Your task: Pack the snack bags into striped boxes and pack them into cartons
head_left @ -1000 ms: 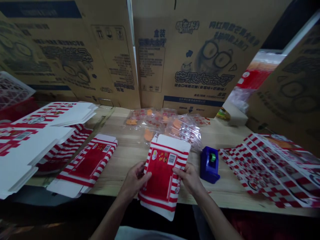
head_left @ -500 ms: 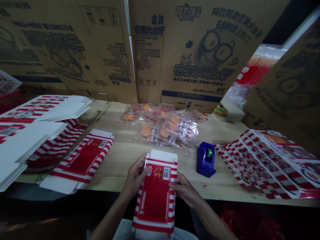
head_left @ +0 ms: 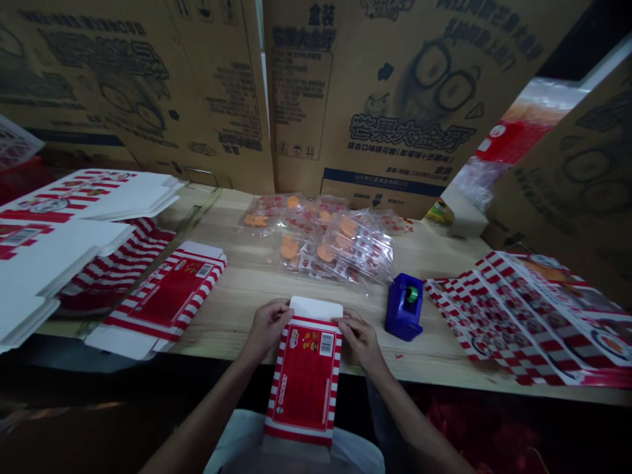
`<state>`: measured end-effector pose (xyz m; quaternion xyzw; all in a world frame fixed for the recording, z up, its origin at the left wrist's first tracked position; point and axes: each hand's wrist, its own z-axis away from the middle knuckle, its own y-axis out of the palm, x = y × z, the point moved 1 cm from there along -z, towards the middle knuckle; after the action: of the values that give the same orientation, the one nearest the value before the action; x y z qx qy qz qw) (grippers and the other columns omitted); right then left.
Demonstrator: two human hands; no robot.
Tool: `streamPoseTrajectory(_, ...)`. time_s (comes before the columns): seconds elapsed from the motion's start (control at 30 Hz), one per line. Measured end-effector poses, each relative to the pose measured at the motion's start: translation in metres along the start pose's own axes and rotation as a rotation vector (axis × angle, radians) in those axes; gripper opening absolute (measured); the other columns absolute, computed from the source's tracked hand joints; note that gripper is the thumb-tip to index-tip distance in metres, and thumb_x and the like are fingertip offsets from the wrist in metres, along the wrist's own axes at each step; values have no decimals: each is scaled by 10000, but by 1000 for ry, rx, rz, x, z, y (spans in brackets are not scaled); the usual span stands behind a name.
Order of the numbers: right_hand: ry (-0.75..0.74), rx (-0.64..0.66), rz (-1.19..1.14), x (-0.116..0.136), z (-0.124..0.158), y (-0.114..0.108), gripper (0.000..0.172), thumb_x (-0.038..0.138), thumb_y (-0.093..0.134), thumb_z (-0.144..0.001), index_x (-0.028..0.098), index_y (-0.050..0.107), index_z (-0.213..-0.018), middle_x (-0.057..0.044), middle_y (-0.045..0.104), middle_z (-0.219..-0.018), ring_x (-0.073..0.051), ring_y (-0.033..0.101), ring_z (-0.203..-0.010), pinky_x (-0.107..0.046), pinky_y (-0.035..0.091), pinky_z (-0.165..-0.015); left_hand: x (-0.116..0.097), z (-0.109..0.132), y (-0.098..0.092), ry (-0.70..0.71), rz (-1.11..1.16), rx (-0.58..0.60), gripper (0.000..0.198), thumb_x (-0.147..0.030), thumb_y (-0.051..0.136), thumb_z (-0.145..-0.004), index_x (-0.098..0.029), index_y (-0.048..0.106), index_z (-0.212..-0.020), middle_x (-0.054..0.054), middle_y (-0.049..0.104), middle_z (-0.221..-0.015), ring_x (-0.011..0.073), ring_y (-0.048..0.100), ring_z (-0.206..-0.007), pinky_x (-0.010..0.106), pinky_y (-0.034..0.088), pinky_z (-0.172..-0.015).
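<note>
Big corrugated cartons [head_left: 390, 85] are standing along the back edge of the tabletop [head_left: 247, 329], printed with a cartoon face in glasses and Chinese lettering; another carton [head_left: 577, 184] is leaning in at the back right corner. The wooden tabletop is carrying everything else.

Left side: a stack of flat white box blanks with red stripes [head_left: 64, 263] is lying near the left edge, partly hanging over it. A single striped box blank [head_left: 162, 299] is lying flat just right of that stack, close to the near edge. A white-and-red wire crate [head_left: 12, 141] is sitting beyond the far left corner.

Back middle: a heap of clear plastic bags with orange-and-red print [head_left: 320, 240] is lying near the back edge.

Right side: loose red-and-white checkered paper sheets [head_left: 523, 316] are fanned out toward the right edge, with a blue tape dispenser [head_left: 403, 306] standing between them and the bags, holding a green-cored tape roll [head_left: 411, 294].

Near edge, centre: a red-and-white striped carton blank [head_left: 303, 378] is lying flat, its white top flap on the tabletop and its lower end hanging past the near edge, over the person's lap. The left hand [head_left: 266, 327] and right hand [head_left: 359, 340] are gripping its upper corners, one on each side.
</note>
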<state>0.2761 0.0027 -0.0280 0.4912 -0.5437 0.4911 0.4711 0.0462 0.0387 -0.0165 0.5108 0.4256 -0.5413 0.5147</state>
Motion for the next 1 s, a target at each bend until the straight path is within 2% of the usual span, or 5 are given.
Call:
streamPoseTrajectory(0.17,168,49,-282,1,-8,-2,496,348,812,-681,272,635,-1138,6,652,-844,-168,612,-764,-290,498,-720,-11,-14,-1,-122,98,101,365,-272,734,-624,-154,639,-956,45,713,-834,164,656,-677,264,501,-624)
streamPoseTrajectory(0.27,235,168,-277,3,-11,-7,382,358,815,-676,215,681,-1003,3,661,-796,-153,605,-718,-272,477,-695,-16,-17,-5,-165,100,271,405,-296,760,-627,-106,674,-973,77,735,-780,198,685,-706,302,522,-689)
streamPoseTrajectory(0.53,101,182,-87,9,-6,-8,222,392,748,-763,186,666,-768,-5,621,-746,-145,586,-702,-256,457,-670,-13,-11,-16,-40,-136,277,206,-324,749,-661,-153,755,-775,57,757,-762,198,683,-705,289,537,-672)
streamPoseTrajectory(0.73,-67,263,57,12,4,-6,176,359,639,-869,194,699,-864,-103,638,-1091,-216,609,-1021,-304,492,-821,-18,-1,-20,102,-382,331,234,-341,642,-782,-138,717,-693,94,742,-838,189,669,-783,247,508,-658)
streamPoseTrajectory(1.0,43,160,179,17,2,1,168,300,725,-750,190,688,-871,-50,703,-831,-198,651,-769,-308,509,-717,-31,7,-21,322,-657,320,178,-242,572,-832,-145,720,-853,62,734,-815,141,645,-714,209,456,-640)
